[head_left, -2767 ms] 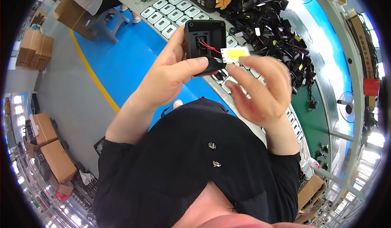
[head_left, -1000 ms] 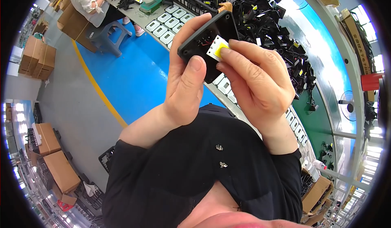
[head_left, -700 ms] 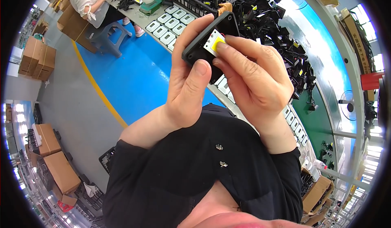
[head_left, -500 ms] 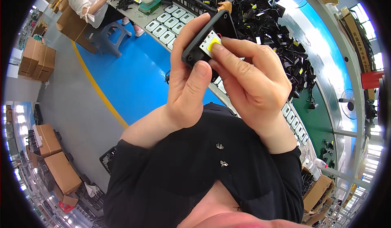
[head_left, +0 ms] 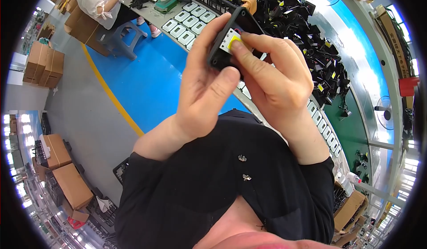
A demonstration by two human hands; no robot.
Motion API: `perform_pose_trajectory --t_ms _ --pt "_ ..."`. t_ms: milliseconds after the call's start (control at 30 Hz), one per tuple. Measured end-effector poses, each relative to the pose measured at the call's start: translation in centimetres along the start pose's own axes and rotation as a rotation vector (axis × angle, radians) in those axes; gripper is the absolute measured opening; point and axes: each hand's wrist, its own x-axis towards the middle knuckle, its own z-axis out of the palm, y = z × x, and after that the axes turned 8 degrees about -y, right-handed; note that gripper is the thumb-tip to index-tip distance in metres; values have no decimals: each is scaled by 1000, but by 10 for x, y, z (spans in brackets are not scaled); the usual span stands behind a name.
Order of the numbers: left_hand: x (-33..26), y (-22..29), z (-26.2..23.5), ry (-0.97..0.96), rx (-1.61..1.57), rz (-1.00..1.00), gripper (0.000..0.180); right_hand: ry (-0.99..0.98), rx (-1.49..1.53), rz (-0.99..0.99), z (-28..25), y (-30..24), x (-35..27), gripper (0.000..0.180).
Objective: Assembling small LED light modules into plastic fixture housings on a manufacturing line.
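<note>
Black case (head_left: 248, 22) is held up, tilted, in front of a long table (head_left: 153, 14) running far left to near right. Big pile of black cabled parts (head_left: 298, 31) on table, far right. Co-worker (head_left: 98, 4) sits far left. Black crate (head_left: 213, 0) beside pile; rows of white frames (head_left: 190, 22) nearer. Left hand (head_left: 200, 86) grasps case from the left, thumb at near edge. Right hand (head_left: 280, 75) grasps light panel (head_left: 227, 40), one digit on its yellow patch. Panel at case's open side; can't tell if seated. Bit of red wire (head_left: 237, 31) behind panel.
</note>
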Motion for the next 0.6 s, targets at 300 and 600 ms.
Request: perform_pose_trajectory --t_ms 300,600 --pt "7 13 -13 110 184 -147 43 -64 54 -140 1 5 2 24" --pt "12 0 -9 160 359 -64 30 151 268 212 -15 8 -10 28"
